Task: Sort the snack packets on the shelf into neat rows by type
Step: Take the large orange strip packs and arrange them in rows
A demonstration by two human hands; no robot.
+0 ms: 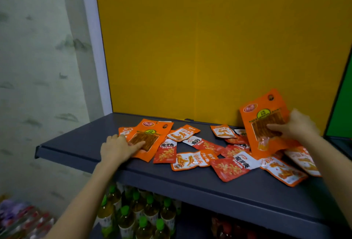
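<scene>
Left grip [120,150] flat, fingers pressing big pack [150,135] lying on shelf [76,143]; right grip [297,124] pinching second big pack [262,114], tilted up; small packs [192,159] scattered between grips, some beneath right one

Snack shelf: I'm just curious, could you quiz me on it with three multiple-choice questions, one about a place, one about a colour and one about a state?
1. Where on the shelf does the left hand lie?
A at its right end
B on a flat big packet at its left
C on its bare front edge

2. What colour is the back panel?
A red
B white
C yellow

3. What is the right hand doing?
A holding a raised big packet
B hanging empty
C pointing

Answers:
1 B, its straight fingers rest across that packet.
2 C, the panel behind the shelf is plainly yellow.
3 A, its fingers grip the packet, which stands tilted.
</scene>
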